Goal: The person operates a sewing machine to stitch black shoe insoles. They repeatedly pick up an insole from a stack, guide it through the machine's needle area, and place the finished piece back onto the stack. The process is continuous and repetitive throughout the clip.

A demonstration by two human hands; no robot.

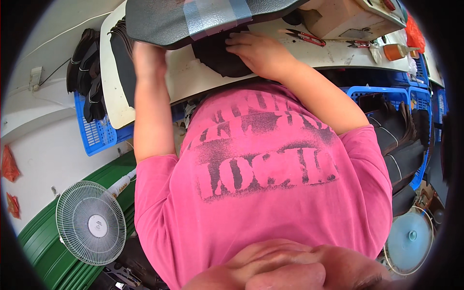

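Observation:
A dark piece of flat material (220,60) lies on the pale worktable, partly under a black leather-grained panel (157,24). My right hand (261,52) rests on this piece with its fingers stretched out. My left hand (149,55) is at the table's left side, beside a stack of dark cut pieces (123,63). It is smeared by motion, and the panel's edge hides its fingertips, so I cannot see whether it holds anything. Clear shiny tape (212,19) runs across the panel, which covers much of the work area.
Red-handled snips (309,37) lie right of my right hand, near a beige machine base (348,19). An orange-brown bottle (395,51) lies farther right. Blue baskets (94,135) with dark bundles flank the table (179,87). Fans stand at lower left (92,222) and lower right (410,241).

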